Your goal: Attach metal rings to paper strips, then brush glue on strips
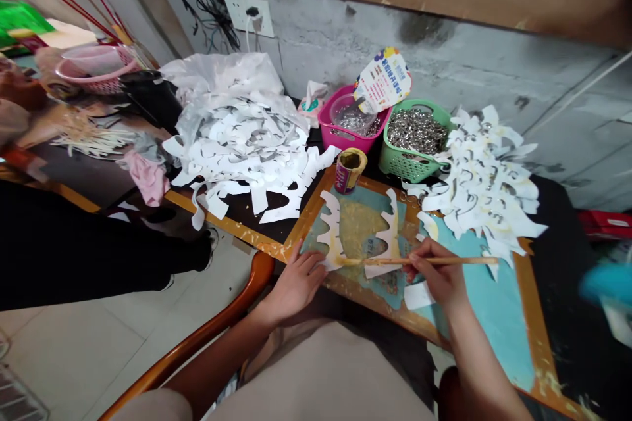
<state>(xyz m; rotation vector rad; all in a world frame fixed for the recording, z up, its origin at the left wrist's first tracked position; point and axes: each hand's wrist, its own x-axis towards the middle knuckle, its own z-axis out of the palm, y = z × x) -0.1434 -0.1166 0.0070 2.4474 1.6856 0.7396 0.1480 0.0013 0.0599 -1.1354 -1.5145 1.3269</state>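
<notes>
My right hand (437,274) is closed around a thin wooden-handled brush (467,261), held nearly level, its bristle end over the near part of a white cut-out piece (330,227). Yellowish glue marks that piece around the bristles. My left hand (299,281) lies flat with fingers stretched, its fingertips on the piece's lower left edge. A second white cut-out (390,237) lies to the right, under the brush handle. Behind them stands a small open can (349,171) with yellowish residue on its rim. A glue-stained blue sheet (363,200) is beneath the cut-outs.
A large heap of white cut-outs (247,138) lies at the left, another pile (494,177) at the right. A pink basket (345,140) and a green basket (407,161) hold small metal parts. Another person's dark-clothed leg (99,250) is at the left, near my chair's wooden armrest (197,342).
</notes>
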